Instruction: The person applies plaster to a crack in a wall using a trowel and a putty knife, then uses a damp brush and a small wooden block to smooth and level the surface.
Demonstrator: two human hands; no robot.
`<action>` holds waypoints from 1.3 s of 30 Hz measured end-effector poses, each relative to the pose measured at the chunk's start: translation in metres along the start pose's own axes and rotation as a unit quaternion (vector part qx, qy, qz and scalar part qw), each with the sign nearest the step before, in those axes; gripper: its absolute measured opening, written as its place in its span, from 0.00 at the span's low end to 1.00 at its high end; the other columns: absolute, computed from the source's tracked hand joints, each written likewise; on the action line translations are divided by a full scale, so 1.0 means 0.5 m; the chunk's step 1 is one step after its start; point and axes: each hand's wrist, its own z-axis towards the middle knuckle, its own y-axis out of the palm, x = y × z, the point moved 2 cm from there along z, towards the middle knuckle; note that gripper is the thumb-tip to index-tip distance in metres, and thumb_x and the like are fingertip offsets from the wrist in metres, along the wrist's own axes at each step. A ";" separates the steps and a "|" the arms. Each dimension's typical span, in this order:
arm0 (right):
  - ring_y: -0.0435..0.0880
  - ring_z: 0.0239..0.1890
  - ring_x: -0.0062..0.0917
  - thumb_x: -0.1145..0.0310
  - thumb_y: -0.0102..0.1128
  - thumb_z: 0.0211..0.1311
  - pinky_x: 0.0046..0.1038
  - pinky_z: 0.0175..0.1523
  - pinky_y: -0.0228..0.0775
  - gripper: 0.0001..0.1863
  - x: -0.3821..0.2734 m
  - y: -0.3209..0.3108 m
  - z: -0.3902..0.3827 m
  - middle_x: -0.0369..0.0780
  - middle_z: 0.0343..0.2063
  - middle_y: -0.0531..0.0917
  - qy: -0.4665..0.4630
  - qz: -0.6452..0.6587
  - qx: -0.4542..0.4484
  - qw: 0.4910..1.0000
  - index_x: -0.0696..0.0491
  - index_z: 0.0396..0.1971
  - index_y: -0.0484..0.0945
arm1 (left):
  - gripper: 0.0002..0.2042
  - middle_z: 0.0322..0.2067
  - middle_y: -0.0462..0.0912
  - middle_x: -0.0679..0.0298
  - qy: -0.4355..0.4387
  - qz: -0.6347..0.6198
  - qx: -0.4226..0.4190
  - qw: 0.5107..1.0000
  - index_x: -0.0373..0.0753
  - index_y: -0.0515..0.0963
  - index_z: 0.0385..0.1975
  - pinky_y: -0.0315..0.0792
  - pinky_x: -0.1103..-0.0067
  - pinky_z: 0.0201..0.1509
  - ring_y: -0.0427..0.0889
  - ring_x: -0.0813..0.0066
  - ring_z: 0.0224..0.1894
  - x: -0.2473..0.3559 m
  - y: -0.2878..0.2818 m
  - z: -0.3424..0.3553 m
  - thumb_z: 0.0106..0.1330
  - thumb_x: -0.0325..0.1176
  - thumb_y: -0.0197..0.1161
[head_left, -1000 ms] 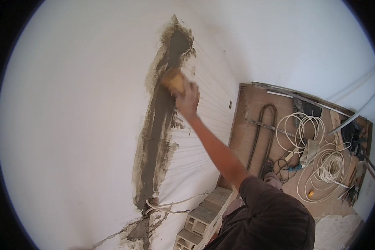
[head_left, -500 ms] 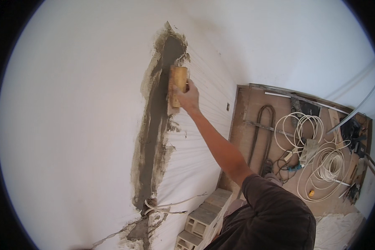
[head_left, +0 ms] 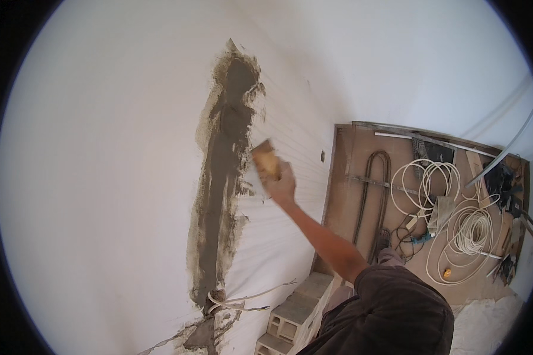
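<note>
Wall (head_left: 100,177) wide open left of the wet mortar strip (head_left: 222,177) and above it, low end crowded by loose wires (head_left: 243,299) and stacked hollow blocks (head_left: 293,313), floor right cluttered with white cable coils (head_left: 468,231).

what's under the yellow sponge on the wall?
The sponge in the right hand is pressed flat against the white wall, at the right edge of the grey mortar strip. Mortar smears show beside it; the patch directly beneath is covered.
</note>
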 end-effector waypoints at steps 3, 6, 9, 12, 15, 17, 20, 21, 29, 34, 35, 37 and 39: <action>0.72 0.43 0.42 0.73 0.64 0.43 0.41 0.46 0.66 0.28 -0.100 0.022 -0.079 0.46 0.40 0.73 -0.156 0.017 -0.094 0.983 0.54 0.51 0.72 | 0.21 0.41 0.73 0.47 -0.016 -0.032 0.021 0.999 0.30 0.71 0.44 0.67 0.56 0.46 0.72 0.47 0.43 0.017 -0.008 0.011 0.67 0.47 0.55; 0.72 0.43 0.39 0.75 0.62 0.42 0.42 0.47 0.63 0.32 -0.144 0.043 -0.082 0.45 0.41 0.73 -0.238 0.006 -0.118 0.964 0.52 0.54 0.71 | 0.21 0.40 0.73 0.48 -0.066 -0.102 0.007 0.993 0.31 0.71 0.42 0.67 0.57 0.46 0.72 0.50 0.42 0.061 -0.014 -0.004 0.67 0.48 0.56; 0.70 0.45 0.40 0.76 0.61 0.43 0.39 0.50 0.60 0.32 -0.170 0.063 -0.051 0.46 0.40 0.71 -0.221 -0.007 -0.117 0.968 0.51 0.55 0.71 | 0.22 0.39 0.73 0.50 -0.091 -0.106 -0.009 0.990 0.33 0.70 0.40 0.66 0.59 0.46 0.71 0.53 0.42 0.052 -0.020 0.005 0.66 0.50 0.56; 0.69 0.44 0.41 0.75 0.61 0.44 0.40 0.49 0.60 0.32 -0.175 0.084 0.028 0.46 0.38 0.71 -0.232 -0.028 -0.060 0.970 0.50 0.55 0.71 | 0.23 0.39 0.72 0.51 -0.082 -0.115 -0.014 0.990 0.33 0.69 0.42 0.66 0.60 0.46 0.71 0.54 0.42 0.047 -0.024 0.009 0.66 0.52 0.54; 0.70 0.42 0.44 0.74 0.62 0.45 0.41 0.47 0.63 0.30 -0.185 0.104 0.133 0.48 0.37 0.71 -0.180 -0.035 -0.017 0.983 0.52 0.55 0.71 | 0.23 0.41 0.72 0.51 -0.089 -0.097 -0.030 0.991 0.33 0.69 0.43 0.66 0.61 0.47 0.71 0.54 0.42 0.031 -0.018 0.009 0.67 0.52 0.54; 0.70 0.42 0.43 0.72 0.63 0.46 0.42 0.46 0.64 0.30 -0.173 0.112 0.229 0.48 0.37 0.71 -0.174 -0.049 0.042 0.983 0.52 0.54 0.71 | 0.23 0.41 0.72 0.51 -0.084 -0.080 -0.027 0.993 0.33 0.69 0.43 0.67 0.62 0.47 0.71 0.54 0.42 0.024 -0.009 0.004 0.67 0.51 0.53; 0.71 0.44 0.42 0.70 0.63 0.47 0.41 0.48 0.65 0.30 -0.109 0.113 0.381 0.46 0.38 0.71 -0.133 -0.104 0.110 0.979 0.51 0.55 0.70 | 0.23 0.41 0.72 0.52 -0.061 -0.083 -0.013 0.995 0.34 0.69 0.43 0.67 0.62 0.46 0.71 0.54 0.42 0.034 0.000 -0.009 0.67 0.52 0.53; 0.71 0.45 0.41 0.69 0.63 0.47 0.41 0.48 0.65 0.30 -0.086 0.106 0.419 0.46 0.38 0.71 -0.111 -0.119 0.125 0.979 0.50 0.55 0.69 | 0.23 0.41 0.72 0.52 -0.062 -0.090 -0.012 0.994 0.34 0.69 0.43 0.67 0.62 0.46 0.71 0.54 0.42 0.043 0.000 -0.010 0.67 0.52 0.53; 0.75 0.45 0.39 0.65 0.63 0.49 0.38 0.49 0.68 0.27 -0.051 -0.009 0.406 0.45 0.41 0.75 -0.012 -0.012 0.129 0.992 0.52 0.53 0.71 | 0.22 0.40 0.73 0.51 -0.066 -0.048 -0.020 0.996 0.34 0.69 0.43 0.68 0.60 0.45 0.73 0.54 0.41 0.059 -0.021 0.016 0.68 0.51 0.52; 0.81 0.41 0.38 0.60 0.64 0.51 0.32 0.47 0.71 0.27 -0.133 0.061 0.379 0.49 0.39 0.80 0.013 0.155 -0.056 0.986 0.59 0.49 0.71 | 0.22 0.41 0.72 0.49 -0.030 -0.017 -0.023 0.999 0.33 0.70 0.43 0.68 0.59 0.46 0.72 0.52 0.43 0.044 -0.029 0.017 0.68 0.50 0.52; 0.81 0.41 0.38 0.60 0.64 0.50 0.33 0.48 0.71 0.27 -0.149 0.074 0.386 0.49 0.39 0.80 -0.007 0.134 -0.048 0.990 0.58 0.49 0.71 | 0.22 0.41 0.72 0.49 -0.035 -0.025 -0.027 0.999 0.33 0.70 0.43 0.68 0.59 0.46 0.72 0.52 0.43 0.042 -0.025 0.015 0.68 0.49 0.51; 0.81 0.42 0.39 0.58 0.64 0.50 0.34 0.48 0.71 0.28 -0.179 0.111 0.403 0.48 0.39 0.80 -0.046 0.091 -0.035 0.994 0.58 0.49 0.71 | 0.22 0.42 0.72 0.49 -0.044 -0.038 -0.036 0.998 0.33 0.70 0.44 0.68 0.59 0.47 0.72 0.51 0.43 0.036 -0.021 0.012 0.68 0.49 0.51; 0.80 0.43 0.39 0.55 0.64 0.49 0.35 0.48 0.71 0.29 -0.199 0.145 0.392 0.47 0.39 0.80 -0.036 0.037 0.021 0.998 0.56 0.49 0.72 | 0.22 0.42 0.72 0.48 -0.050 -0.045 -0.046 0.997 0.32 0.70 0.45 0.68 0.58 0.47 0.72 0.50 0.44 0.026 -0.021 0.007 0.69 0.49 0.51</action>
